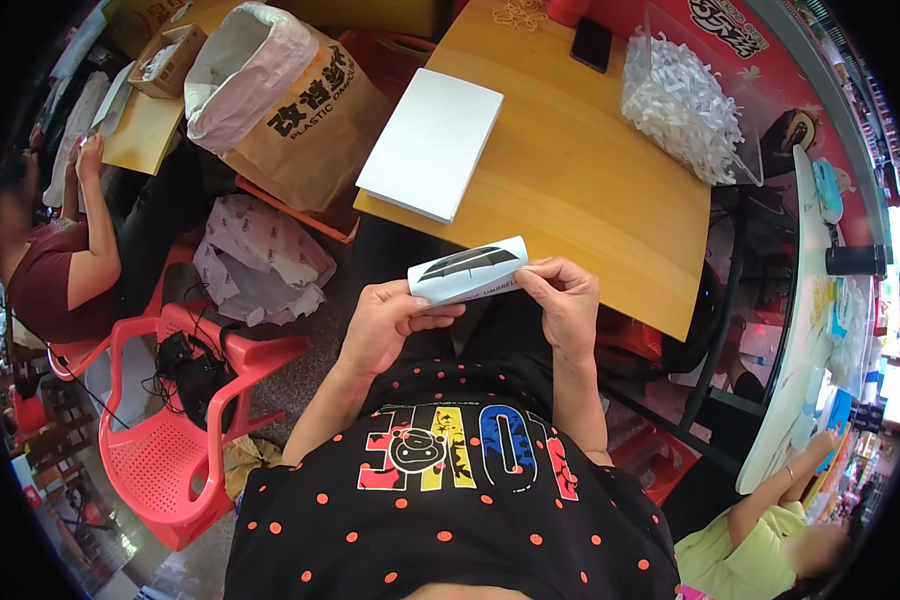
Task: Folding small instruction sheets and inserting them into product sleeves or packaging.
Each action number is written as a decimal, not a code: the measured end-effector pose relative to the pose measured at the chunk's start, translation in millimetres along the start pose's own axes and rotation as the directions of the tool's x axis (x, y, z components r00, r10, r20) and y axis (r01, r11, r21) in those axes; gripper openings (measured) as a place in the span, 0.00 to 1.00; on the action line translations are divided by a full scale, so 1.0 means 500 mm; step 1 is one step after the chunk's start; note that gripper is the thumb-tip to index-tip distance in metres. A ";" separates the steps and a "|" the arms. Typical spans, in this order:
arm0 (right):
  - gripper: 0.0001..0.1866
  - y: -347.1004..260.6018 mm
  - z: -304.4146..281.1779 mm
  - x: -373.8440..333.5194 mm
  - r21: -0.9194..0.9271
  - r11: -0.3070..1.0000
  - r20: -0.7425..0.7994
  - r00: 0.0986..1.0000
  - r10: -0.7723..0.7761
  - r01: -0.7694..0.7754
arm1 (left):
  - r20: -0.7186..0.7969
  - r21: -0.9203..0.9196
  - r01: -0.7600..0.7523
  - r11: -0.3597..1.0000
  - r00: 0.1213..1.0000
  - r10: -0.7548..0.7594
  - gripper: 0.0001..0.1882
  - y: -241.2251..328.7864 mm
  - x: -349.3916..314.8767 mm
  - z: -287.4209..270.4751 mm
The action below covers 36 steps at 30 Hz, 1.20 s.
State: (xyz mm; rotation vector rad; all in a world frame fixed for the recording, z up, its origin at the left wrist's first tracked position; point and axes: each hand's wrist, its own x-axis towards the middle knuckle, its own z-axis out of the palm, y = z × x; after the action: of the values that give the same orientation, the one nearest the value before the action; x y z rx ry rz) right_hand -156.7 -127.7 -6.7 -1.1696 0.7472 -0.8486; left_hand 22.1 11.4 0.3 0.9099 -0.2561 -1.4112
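Observation:
Between both hands, above my lap, is a small white paper sheet with a black umbrella printed on it, its upper edge curling over. My left hand pinches its left end between thumb and fingers. The right end sits in the grip of my right hand, thumb against fingers. Just beyond, on the near left corner of the yellow wooden table, lies a neat white stack of paper.
A clear bin of folded white strips and a dark phone are on the table. To the left stand a large paper sack and a red plastic chair with black cables. People sit at left and lower right.

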 end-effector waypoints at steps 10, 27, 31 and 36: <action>0.04 0.006 -0.009 0.011 -0.045 0.999 0.006 1.000 -0.023 0.023 | 0.023 -0.052 0.001 0.999 1.000 0.000 0.18 -0.008 0.014 -0.016; 0.04 0.025 -0.010 0.005 0.004 0.997 0.005 0.997 0.075 -0.075 | 0.001 0.066 -0.011 0.998 1.000 0.011 0.15 -0.007 0.014 -0.019; 0.04 0.037 -0.004 0.010 0.049 0.996 -0.019 0.997 0.071 -0.070 | -0.007 0.073 -0.108 0.991 0.994 0.109 0.15 -0.012 0.013 -0.006; 0.05 0.040 -0.002 0.010 0.042 0.997 -0.017 0.997 0.071 -0.070 | -0.120 0.256 -0.154 0.954 0.975 0.189 0.12 -0.036 0.020 0.001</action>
State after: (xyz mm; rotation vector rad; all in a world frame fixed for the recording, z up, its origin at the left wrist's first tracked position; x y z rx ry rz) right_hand -151.3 -129.1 -26.8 -1.0932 0.7784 -0.8134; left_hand 10.7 3.9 -15.1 1.1588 -0.3979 -1.1631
